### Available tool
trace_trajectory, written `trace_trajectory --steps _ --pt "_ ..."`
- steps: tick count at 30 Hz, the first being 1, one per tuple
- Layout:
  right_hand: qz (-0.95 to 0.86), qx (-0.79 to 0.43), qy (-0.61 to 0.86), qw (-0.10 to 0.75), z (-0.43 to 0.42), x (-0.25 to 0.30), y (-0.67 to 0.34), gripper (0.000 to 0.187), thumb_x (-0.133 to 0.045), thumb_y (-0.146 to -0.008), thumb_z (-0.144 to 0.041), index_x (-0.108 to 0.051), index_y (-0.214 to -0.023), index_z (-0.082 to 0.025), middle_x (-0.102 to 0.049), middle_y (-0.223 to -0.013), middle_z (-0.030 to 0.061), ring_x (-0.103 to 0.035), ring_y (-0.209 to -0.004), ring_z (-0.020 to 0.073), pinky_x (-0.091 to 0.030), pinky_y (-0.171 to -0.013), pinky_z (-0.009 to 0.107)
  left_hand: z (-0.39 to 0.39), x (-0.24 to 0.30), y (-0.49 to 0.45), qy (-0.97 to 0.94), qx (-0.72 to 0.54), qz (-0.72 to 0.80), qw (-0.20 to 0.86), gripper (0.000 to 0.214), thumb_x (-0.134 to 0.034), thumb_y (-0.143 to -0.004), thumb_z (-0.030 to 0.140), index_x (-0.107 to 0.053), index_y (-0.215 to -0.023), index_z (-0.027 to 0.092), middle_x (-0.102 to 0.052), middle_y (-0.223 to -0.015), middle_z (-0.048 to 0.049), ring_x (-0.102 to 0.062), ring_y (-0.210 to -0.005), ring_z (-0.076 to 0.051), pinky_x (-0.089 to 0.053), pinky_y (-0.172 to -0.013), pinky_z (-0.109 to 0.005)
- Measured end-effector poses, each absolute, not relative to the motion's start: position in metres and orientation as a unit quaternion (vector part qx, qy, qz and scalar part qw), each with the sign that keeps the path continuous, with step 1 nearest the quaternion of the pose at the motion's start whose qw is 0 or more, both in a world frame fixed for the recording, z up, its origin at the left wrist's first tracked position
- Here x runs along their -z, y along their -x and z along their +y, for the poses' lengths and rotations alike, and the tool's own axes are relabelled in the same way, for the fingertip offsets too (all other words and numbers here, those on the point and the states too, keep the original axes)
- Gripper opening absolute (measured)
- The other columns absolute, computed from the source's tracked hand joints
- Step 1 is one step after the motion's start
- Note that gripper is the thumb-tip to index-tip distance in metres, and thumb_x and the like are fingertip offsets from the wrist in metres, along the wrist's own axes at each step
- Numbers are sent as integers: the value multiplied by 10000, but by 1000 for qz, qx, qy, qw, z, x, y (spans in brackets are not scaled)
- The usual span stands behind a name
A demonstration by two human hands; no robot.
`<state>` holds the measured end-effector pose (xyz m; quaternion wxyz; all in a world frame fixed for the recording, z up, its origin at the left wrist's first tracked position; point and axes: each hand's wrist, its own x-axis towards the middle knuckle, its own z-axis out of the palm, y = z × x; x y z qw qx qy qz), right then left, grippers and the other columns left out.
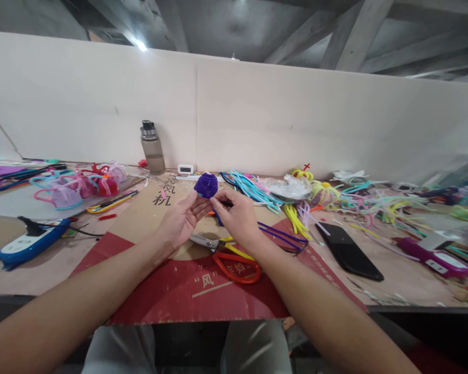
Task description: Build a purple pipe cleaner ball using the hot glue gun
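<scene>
A dome-shaped purple coil of pipe cleaner is held up over the middle of the cardboard. My left hand grips its lower left side, the palm turned partly up. From the right, the closed fingers of my right hand pinch its lower edge; the exact fingertip contact is partly hidden. Below the hands lie scissors with red and yellow handles, the blades pointing left. Loose purple pipe cleaners stretch out to the right of my right wrist.
Red-and-brown cardboard covers the table front. A black phone, blue power strip and purple power strip flank it. Behind stand a water bottle and blue pipe cleaners. Pink-and-red pipe-cleaner pieces sit left.
</scene>
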<state>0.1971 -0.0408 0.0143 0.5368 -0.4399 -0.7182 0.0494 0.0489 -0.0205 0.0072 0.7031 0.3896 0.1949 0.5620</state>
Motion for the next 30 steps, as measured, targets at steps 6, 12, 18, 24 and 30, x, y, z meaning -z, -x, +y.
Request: trace_trajectory --steps 6,12,18,24,30 --pt "-718 -44 444 534 -40 -12 -197 145 -542 -854 -260 -618 -756 -183 -656 -744 23 -574 -689 135 -439 -671 247 -22 -7 -49 -410 -562 178 696 139 -589 -873 202 -689 -900 109 -748 -929 -122 -706 -918 -191 -525 -932 -325" --pt "-714 -40 446 537 -41 -13 -196 143 -560 -847 -259 -608 -737 -181 -643 -719 13 -566 -664 128 -435 -657 243 -23 -7 -50 -420 -562 186 688 102 -637 -838 169 -677 -916 114 -741 -935 -100 -703 -881 -165 -520 -926 -310" --pt "-717 -42 444 535 -41 -13 -196 143 -553 -854 -256 -603 -742 -183 -636 -717 13 -566 -662 130 -434 -655 244 -23 -5 -50 -409 -562 186 695 95 -623 -848 166 -688 -897 116 -740 -943 -92 -697 -855 -149 -531 -874 -277" --pt "-742 -37 428 515 -42 -15 -196 128 -549 -850 -235 -614 -754 -181 -643 -719 16 -574 -664 135 -430 -652 246 -13 -2 -44 -374 -571 209 701 103 -628 -849 218 -683 -863 131 -740 -832 -62 -691 -749 -140 -539 -703 -243" --pt "-745 41 444 496 -35 -19 -210 160 -484 -903 -233 -626 -847 -186 -671 -832 52 -599 -771 171 -447 -723 279 5 -1 -31 -361 -588 243 682 109 -600 -874 220 -660 -862 130 -702 -728 -28 -663 -648 -106 -484 -557 -192"
